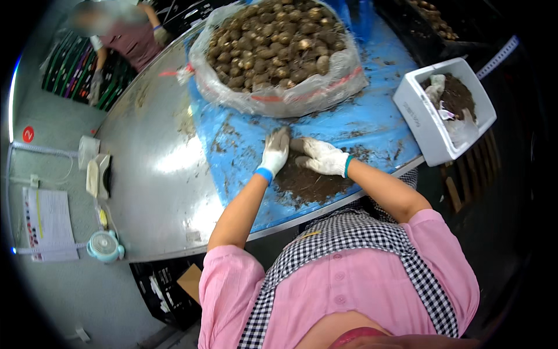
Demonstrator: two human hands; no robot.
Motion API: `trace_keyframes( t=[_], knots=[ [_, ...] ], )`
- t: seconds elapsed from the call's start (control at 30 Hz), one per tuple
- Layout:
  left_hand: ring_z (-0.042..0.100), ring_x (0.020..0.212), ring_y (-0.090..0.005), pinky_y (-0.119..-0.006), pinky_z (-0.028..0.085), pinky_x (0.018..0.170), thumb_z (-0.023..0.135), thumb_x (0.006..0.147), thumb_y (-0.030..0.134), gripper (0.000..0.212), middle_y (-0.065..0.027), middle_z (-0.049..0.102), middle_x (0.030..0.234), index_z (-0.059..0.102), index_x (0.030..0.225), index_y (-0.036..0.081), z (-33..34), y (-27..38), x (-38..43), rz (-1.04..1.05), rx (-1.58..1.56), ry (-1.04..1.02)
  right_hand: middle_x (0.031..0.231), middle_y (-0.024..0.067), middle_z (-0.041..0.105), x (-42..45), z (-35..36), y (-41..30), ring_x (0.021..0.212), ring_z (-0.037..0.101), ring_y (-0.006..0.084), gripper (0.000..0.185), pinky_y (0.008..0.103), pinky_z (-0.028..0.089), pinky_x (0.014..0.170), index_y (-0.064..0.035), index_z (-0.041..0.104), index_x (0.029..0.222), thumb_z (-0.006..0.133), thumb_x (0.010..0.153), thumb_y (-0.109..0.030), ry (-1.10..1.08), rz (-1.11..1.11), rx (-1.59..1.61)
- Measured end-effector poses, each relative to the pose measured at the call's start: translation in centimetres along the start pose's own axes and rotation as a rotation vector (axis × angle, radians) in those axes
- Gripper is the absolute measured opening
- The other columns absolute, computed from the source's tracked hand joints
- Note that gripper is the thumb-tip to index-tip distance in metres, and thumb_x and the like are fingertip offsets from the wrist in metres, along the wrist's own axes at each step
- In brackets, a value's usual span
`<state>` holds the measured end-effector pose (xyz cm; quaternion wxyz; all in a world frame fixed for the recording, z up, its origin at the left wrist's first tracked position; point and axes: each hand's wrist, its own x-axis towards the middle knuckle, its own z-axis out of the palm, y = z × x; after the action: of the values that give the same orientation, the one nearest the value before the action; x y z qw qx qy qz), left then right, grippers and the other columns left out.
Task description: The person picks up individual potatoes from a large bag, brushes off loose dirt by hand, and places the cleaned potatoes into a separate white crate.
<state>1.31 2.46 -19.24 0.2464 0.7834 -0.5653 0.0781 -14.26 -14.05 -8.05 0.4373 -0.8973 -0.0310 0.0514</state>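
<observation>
My left hand point(275, 152), in a white knit glove with a blue cuff, rests on the blue plastic sheet point(244, 187), its soiled fingers pointing away from me. Beside it, my right hand point(324, 158) wears a white glove with a green cuff. Its dirty fingertips point at the left hand, thumb and fingers apart. No object shows in either hand. Dark loose soil point(309, 185) lies below and between them. Beyond the hands stands a large clear plastic sack point(287, 102), rolled open and heaped with small brown taro-like tubers point(270, 48).
A white foam box point(429, 118) holding soil and plastic scraps stands at right. The metal table point(152, 196) extends left. A small fan point(105, 246) is at its left edge. A co-worker point(130, 43) stands far left by stacked dark crates point(69, 65).
</observation>
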Motion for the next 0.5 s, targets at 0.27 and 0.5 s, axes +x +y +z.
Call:
trace_keyframes(
  t=[0.27,0.5],
  knots=[
    [0.029,0.14,-0.0456,-0.049,0.027,0.115,0.074,0.078,0.037,0.097,-0.0289,0.029,0.152,0.022,0.153,0.005,-13.0,7.4,-2.7,-0.356,-0.352,-0.684,0.149,0.0315,0.031,-11.0,-7.3,1.6,0.137,0.037,0.041,0.11,0.0415,0.032,0.114,0.0041,0.024,0.15,0.081,0.065,-0.037,0.001,0.242,-0.567],
    [0.039,0.134,-0.0452,-0.049,0.04,0.106,0.087,0.062,0.039,0.128,-0.0306,0.015,0.157,0.006,0.157,0.014,-12.3,11.6,0.2,-0.288,0.183,-0.859,0.158,0.0253,0.017,-6.4,-2.8,-3.3,0.121,0.054,0.038,0.106,0.0415,0.051,0.101,0.0006,0.025,0.151,0.082,0.065,-0.022,-0.238,0.482,-0.559]
  ],
)
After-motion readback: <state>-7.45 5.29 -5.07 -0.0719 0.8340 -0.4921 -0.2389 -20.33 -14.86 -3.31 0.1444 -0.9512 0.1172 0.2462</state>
